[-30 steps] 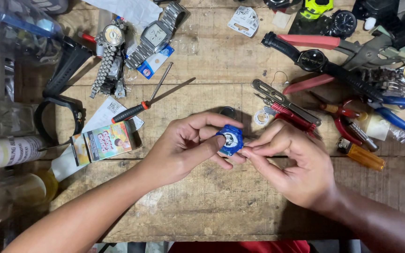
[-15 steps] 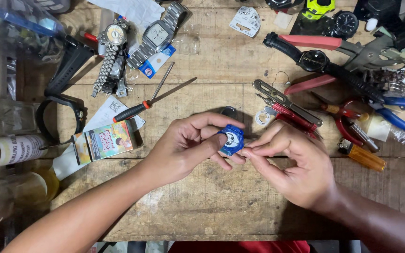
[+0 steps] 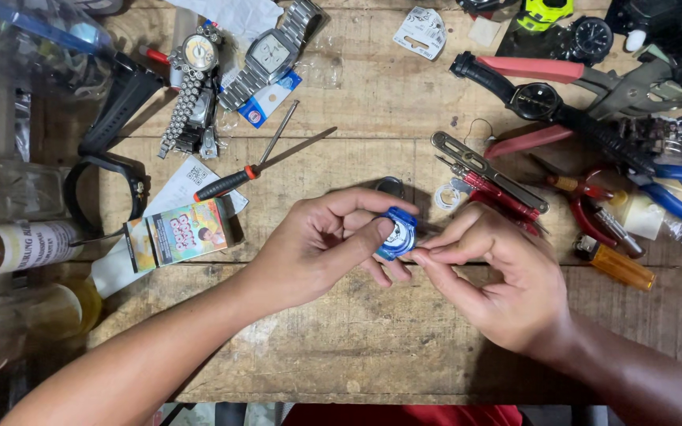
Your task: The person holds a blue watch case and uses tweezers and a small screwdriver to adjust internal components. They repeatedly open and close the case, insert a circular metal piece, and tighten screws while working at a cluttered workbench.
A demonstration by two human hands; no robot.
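My left hand [image 3: 321,244] has a pinching grip on the small blue watch case [image 3: 397,233] above the counter [image 3: 357,339]. My right hand [image 3: 499,276], at three o'clock, pinches its edge. The screwdriver [image 3: 234,180] lies at ten o'clock. Seating the part calls for steady, gentle pressure.

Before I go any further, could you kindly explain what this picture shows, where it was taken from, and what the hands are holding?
There is no machine here: a person works with two bare hands, filmed by a camera worn on the head and looking down at a wooden workbench. The left hand grips a small blue watch case between thumb and fingers. The right hand pinches at its edge with its fingertips. Around them lie a red-handled screwdriver, metal-band wristwatches, a black-strapped watch, pliers with red handles, an orange-handled tool and a small colourful box.
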